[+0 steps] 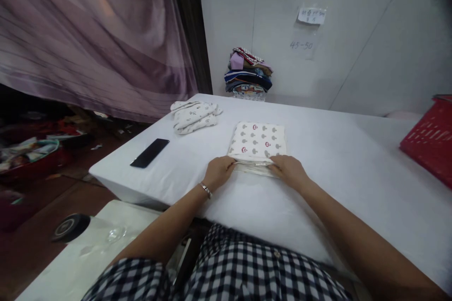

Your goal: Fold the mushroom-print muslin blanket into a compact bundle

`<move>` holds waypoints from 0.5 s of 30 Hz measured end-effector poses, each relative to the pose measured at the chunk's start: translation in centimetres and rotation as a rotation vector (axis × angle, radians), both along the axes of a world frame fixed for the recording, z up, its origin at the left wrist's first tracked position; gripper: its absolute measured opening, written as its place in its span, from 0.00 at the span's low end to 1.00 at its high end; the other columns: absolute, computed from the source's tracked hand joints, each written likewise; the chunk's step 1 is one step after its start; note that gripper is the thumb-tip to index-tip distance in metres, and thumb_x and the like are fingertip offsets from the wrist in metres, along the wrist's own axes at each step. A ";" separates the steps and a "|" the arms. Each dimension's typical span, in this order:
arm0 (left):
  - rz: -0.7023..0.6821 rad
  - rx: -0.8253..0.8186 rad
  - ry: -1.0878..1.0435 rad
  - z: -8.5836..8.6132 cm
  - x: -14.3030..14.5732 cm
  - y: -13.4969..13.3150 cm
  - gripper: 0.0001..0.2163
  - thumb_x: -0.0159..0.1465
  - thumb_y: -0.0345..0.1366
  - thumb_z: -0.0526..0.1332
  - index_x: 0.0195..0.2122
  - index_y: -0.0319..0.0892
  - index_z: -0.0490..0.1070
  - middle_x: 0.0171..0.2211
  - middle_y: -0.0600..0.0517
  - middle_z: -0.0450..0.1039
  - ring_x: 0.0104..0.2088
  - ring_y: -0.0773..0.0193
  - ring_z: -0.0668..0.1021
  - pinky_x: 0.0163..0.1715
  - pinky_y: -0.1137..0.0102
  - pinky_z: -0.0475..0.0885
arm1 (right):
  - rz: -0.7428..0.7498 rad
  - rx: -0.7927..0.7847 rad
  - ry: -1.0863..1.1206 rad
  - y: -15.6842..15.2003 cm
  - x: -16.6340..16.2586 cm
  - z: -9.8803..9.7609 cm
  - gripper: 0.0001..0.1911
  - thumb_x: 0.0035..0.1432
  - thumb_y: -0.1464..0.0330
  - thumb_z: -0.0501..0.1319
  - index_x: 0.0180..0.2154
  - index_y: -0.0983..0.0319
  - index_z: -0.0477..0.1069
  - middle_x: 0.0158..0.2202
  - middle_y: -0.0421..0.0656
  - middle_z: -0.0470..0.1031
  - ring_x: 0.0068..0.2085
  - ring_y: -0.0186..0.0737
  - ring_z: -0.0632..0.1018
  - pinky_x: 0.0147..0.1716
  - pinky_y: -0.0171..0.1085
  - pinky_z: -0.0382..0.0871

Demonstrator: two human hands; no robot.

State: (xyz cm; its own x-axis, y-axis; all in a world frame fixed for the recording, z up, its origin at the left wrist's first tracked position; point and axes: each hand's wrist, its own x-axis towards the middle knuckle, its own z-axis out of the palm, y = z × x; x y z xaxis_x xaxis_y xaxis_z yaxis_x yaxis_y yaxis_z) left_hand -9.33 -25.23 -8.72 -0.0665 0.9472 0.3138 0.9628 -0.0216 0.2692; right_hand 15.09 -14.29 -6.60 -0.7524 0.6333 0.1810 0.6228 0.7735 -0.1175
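A white cloth (257, 139) printed with grey and red mushroom-like shapes lies folded into a squarish stack on the white table. My left hand (219, 170) pinches the near left corner of its folded edge. At the near right corner my right hand (287, 170) grips the same edge, fingertips partly hidden in the layers. Several layers show along the front between my hands. Further back on the left rests a loosely bunched white cloth (196, 116) with small dark prints, apart from both hands.
A black phone (150, 153) lies near the left edge of the white table (339, 174). Folded fabrics (248, 75) are piled by the wall. A red plastic basket (429, 138) stands at the right. Lower left is a pale surface (106, 240) with a dark round object (71, 227).
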 end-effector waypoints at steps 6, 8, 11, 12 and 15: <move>0.012 0.022 -0.158 -0.2 -0.5 0.0 0.06 0.62 0.37 0.55 0.32 0.45 0.71 0.29 0.55 0.72 0.30 0.65 0.72 0.30 0.72 0.62 | 0.129 0.133 0.115 -1.2 0.2 -0.3 0.14 0.61 0.68 0.52 0.48 0.62 0.67 0.44 0.49 0.71 0.46 0.44 0.70 0.42 0.40 0.61; 0.017 0.029 -0.177 -0.2 -0.3 0.0 0.07 0.62 0.38 0.55 0.31 0.45 0.71 0.28 0.55 0.72 0.30 0.66 0.72 0.30 0.72 0.61 | 0.201 0.222 0.238 -2.3 0.1 -0.6 0.14 0.60 0.70 0.52 0.48 0.63 0.67 0.46 0.51 0.70 0.48 0.46 0.68 0.44 0.43 0.61; 0.048 0.028 -0.204 0.0 0.0 0.3 0.09 0.62 0.40 0.55 0.29 0.44 0.71 0.27 0.55 0.71 0.29 0.66 0.72 0.28 0.72 0.61 | 0.357 0.235 0.278 -4.2 -0.4 -1.4 0.11 0.61 0.72 0.50 0.41 0.64 0.70 0.38 0.50 0.72 0.40 0.42 0.71 0.39 0.40 0.63; 0.068 0.029 -0.210 0.2 0.1 0.4 0.09 0.62 0.40 0.55 0.29 0.44 0.71 0.27 0.55 0.71 0.29 0.66 0.72 0.28 0.72 0.60 | 0.382 0.212 0.246 -4.6 -0.7 -1.8 0.12 0.62 0.72 0.50 0.39 0.64 0.71 0.35 0.48 0.73 0.37 0.40 0.71 0.36 0.38 0.63; 0.121 0.040 -0.220 0.4 0.5 0.8 0.08 0.61 0.39 0.55 0.29 0.44 0.71 0.26 0.55 0.71 0.28 0.66 0.71 0.27 0.72 0.60 | 0.273 0.137 0.097 -5.0 -1.6 -2.7 0.14 0.63 0.71 0.48 0.41 0.63 0.72 0.34 0.47 0.74 0.32 0.38 0.72 0.30 0.34 0.63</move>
